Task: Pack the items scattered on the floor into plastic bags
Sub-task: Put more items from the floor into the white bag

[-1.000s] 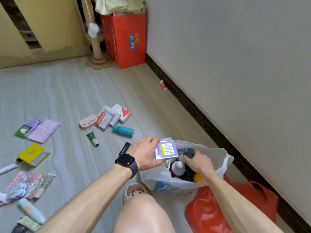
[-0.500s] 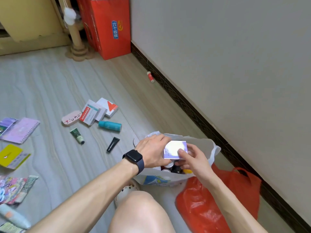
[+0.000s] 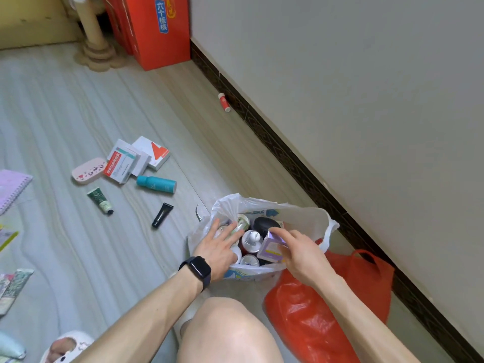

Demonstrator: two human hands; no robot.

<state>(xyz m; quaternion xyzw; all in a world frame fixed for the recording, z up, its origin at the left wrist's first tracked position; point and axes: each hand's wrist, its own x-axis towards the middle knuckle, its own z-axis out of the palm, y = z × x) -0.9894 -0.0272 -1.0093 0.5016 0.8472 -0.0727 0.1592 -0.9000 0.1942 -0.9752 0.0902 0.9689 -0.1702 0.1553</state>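
A white plastic bag [image 3: 306,217] stands open on the floor, filled with several bottles and jars. A small purple box [image 3: 271,247] sits upright inside it at the near right. My right hand [image 3: 301,254] holds that box, index finger on its top and thumb against its side. My left hand [image 3: 222,248], with a black watch on the wrist, lies flat with straight fingers on the items at the bag's left side. On the floor to the left lie a black tube [image 3: 162,215], a teal bottle [image 3: 156,184], a green tube [image 3: 100,201] and white boxes [image 3: 136,159].
A red plastic bag [image 3: 327,310] lies by my right forearm next to the dark skirting board [image 3: 301,169]. A small red-and-white tube [image 3: 224,102] lies by the wall. A red carton [image 3: 154,27] stands at the back. A purple notebook [image 3: 11,188] and packets lie at the left.
The purple box went from above the bag, held by both hands, down into the bag. My left hand let go of it and now lies flat on the bag's contents.
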